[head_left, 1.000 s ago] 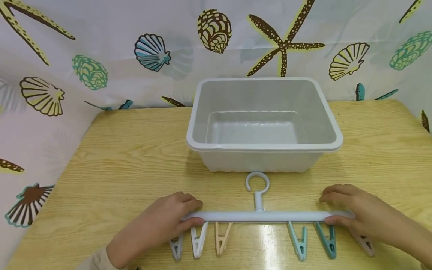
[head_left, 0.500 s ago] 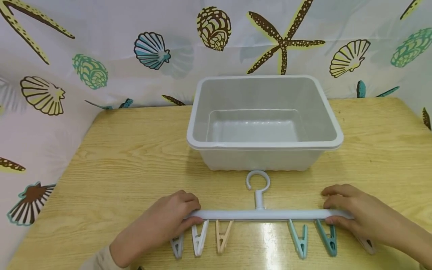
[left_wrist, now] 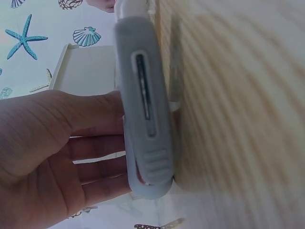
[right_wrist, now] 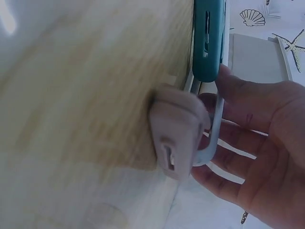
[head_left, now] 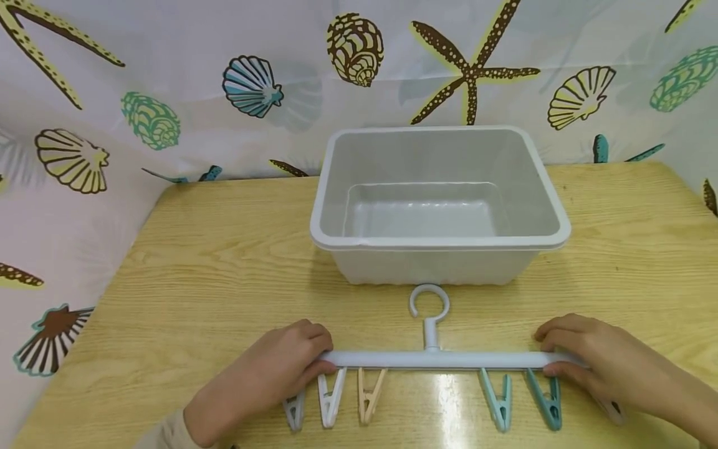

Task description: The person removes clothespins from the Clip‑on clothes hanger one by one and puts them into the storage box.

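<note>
Two hands gripping one pale hanger (head_left: 432, 360), one at each end, with the hanger lying crosswise over the wooden table (head_left: 213, 262). Holds the hanger's left end in the left hand (head_left: 280, 358): thumb on the near side, fingers over to the far side, part-curled, with narrow gaps between them in the left wrist view. Holds the right end in the right hand (head_left: 589, 355) in much the same way, index finger bent, gaps again among the fingers. Both grasps loosely curved rather than clenched.

Six clips along the hanger's near edge, three toward each end. From the left: one grey clip (head_left: 296, 421), partly covered by the left hand; one white clip (head_left: 330, 413), just beside the left thumb; one peach clip (head_left: 366, 415), farther in; then, past a long stretch of hanger, one light teal clip (head_left: 501, 416); one dark teal clip (head_left: 551, 415), near the right thumb; one pinkish-brown clip (right_wrist: 176, 129), tilted and slightly blurred. Cannot tell about thumb contact with the grey clip.

One hook (head_left: 430, 330) at the hanger's middle, pointing away from the clips. One pale basin (head_left: 432, 244), upright beyond the hanger, just past the hook; contact between them impossible to tell. One shell-printed cloth (head_left: 191, 37), farthest beyond the hanger. One beige sleeve (head_left: 171, 433), on the hanger's near side.
</note>
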`<control>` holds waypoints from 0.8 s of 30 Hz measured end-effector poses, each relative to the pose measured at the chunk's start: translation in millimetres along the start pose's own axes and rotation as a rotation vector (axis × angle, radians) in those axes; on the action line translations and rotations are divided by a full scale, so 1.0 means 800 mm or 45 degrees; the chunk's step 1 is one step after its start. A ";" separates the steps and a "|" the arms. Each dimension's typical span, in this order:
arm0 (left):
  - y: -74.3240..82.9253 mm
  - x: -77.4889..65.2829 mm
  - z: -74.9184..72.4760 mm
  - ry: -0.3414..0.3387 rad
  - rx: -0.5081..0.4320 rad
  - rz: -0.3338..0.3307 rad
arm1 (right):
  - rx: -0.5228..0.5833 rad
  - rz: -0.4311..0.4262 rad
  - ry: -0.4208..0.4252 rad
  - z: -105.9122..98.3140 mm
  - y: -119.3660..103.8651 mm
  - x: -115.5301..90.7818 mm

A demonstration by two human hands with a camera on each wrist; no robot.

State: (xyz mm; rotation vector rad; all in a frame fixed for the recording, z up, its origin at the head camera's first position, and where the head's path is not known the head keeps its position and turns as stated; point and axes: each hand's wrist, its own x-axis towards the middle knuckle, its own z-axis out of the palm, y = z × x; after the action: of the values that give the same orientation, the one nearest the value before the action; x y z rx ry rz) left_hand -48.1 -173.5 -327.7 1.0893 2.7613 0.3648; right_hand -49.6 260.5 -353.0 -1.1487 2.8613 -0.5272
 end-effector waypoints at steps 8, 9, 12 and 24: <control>0.001 -0.004 -0.003 0.012 0.000 -0.007 | 0.065 0.028 -0.012 -0.005 -0.004 -0.001; 0.001 -0.005 -0.004 0.026 0.002 -0.005 | 0.074 0.022 -0.013 -0.006 -0.004 -0.002; 0.003 -0.009 -0.005 0.064 0.012 -0.001 | 0.104 -0.008 -0.017 -0.008 -0.005 -0.004; 0.016 -0.021 -0.014 0.060 -0.039 -0.017 | 0.227 -0.127 -0.017 -0.018 -0.009 -0.013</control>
State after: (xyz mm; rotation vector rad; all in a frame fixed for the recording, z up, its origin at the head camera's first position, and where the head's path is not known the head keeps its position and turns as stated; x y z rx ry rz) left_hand -29.9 -178.0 -312.9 1.0676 2.7927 0.4353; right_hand -39.7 267.2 -338.0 -1.2622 2.6911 -0.7578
